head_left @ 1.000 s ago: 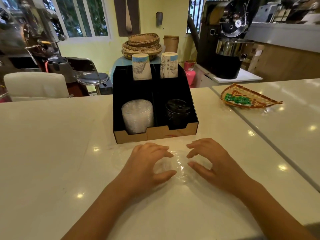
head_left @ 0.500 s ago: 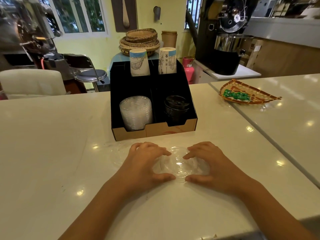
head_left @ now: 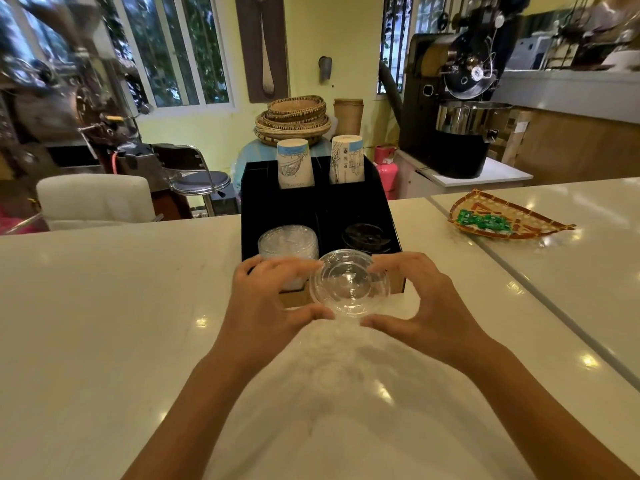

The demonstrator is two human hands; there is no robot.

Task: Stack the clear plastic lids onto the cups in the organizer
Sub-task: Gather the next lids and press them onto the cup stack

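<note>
On the counter (head_left: 104,323) stands the organizer (head_left: 349,209): two paper cups (head_left: 295,163) side by side in its rear compartments, a stack of lids (head_left: 288,241) front left, another lid stack (head_left: 366,236) front right. A woven tray (head_left: 502,216) lies well to its right. Both hands hold one lid (head_left: 349,282) before the organizer's front wall

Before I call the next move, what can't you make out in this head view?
- Stack of clear lids: count unreadable, and the left hand covers its base.
- Organizer front wall: mostly behind the held clear lid and right hand.
- Black lids: too dark to count.
- Lid's finger contact: blurred.
</note>
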